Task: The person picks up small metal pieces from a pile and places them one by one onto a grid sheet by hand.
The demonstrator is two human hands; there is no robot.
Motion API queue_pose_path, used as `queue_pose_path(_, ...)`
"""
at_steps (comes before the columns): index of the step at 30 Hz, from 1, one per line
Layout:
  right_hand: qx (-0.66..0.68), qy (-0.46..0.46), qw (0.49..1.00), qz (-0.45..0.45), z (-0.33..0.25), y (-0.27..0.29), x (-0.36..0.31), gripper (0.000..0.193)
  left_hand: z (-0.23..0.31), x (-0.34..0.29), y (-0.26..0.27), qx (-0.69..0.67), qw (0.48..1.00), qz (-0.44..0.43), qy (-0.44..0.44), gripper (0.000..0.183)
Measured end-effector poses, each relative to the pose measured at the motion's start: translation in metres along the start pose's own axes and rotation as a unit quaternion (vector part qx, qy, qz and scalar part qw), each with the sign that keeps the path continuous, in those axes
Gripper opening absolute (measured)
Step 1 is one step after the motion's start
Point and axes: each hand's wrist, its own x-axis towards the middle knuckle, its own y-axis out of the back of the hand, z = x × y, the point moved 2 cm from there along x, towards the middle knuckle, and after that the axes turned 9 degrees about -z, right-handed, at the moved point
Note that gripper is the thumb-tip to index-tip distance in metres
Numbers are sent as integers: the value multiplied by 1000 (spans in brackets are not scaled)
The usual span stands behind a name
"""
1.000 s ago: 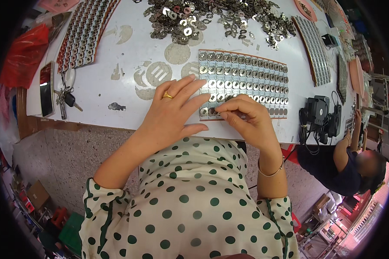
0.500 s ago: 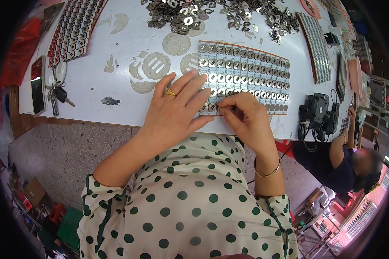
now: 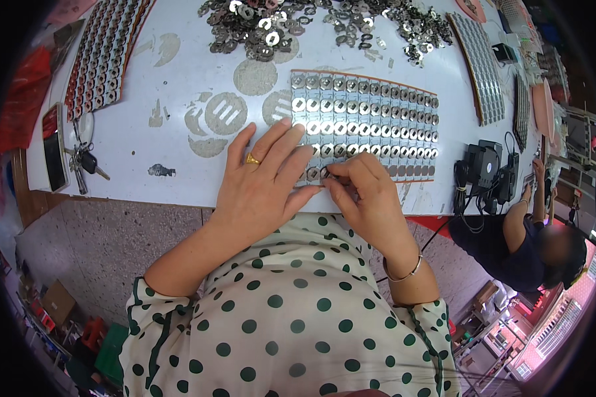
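A flat panel (image 3: pixel 365 118) lies near the table's front edge, with rows of small round metal pieces with cut-out centres on it. Over its lower left side rests my left hand (image 3: pixel 253 177), fingers spread, the fingertips at the panel's left edge and the thumb by the nearest row. A gold ring is on one finger. My right hand (image 3: pixel 367 198) is closed in a pinch at that same row, thumb and forefinger on a small round metal piece (image 3: pixel 324 173). Its fingers partly cover the piece and the row around it. Farther right, that row shows plainer, darker discs (image 3: pixel 410 173).
Loose metal pieces (image 3: pixel 258 30) are heaped at the back. Other filled panels lie at the far left (image 3: pixel 102 63) and right (image 3: pixel 478 69). A phone (image 3: pixel 54 149) and keys (image 3: pixel 86 161) sit left, a black device with cables (image 3: pixel 485 169) right. A person (image 3: pixel 510 248) sits beyond.
The whole view has shifted a little, so table, panel and hands appear slightly left and lower. Against the panel, both hands keep nearly the same place, the right still pinching at the nearest row.
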Motion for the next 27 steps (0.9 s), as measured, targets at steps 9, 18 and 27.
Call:
queue_pose_path(9,-88,30,984,151,38,63,84,16,5,0,-3,37,994,-32,-93,38)
queue_pose_path(18,-11,2,998,66,63,61,134,23,7,-2,-4,70,991,-3,-116,34)
queue_pose_path(27,-55,37,993,100,63,66,128,28,7,-2,-3,62,991,9,-120,32)
